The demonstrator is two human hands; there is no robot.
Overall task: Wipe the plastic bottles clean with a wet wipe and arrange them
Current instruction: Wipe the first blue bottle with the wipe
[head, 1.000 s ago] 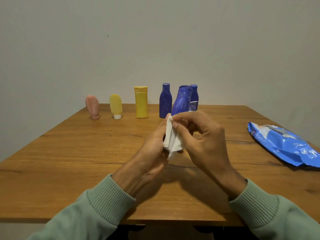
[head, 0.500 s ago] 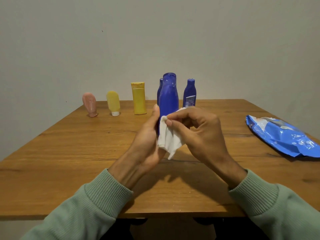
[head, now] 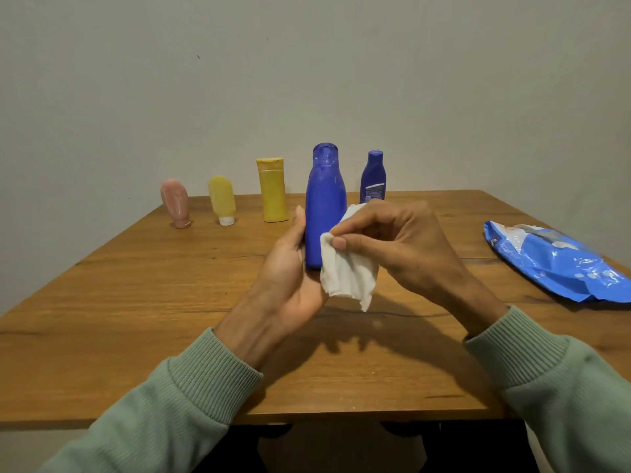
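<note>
Mid-wipe: the left hand (head: 290, 268) curls round the base of the upright blue bottle (head: 324, 206), held between both hands, while the right hand (head: 399, 240) pinches the wet wipe (head: 348, 271) against its lower side; next likely needs a firm upward stroke as the left turns it

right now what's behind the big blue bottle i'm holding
A smaller blue bottle stands behind it, just to the right. Anything straight behind the big blue bottle is covered.
</note>
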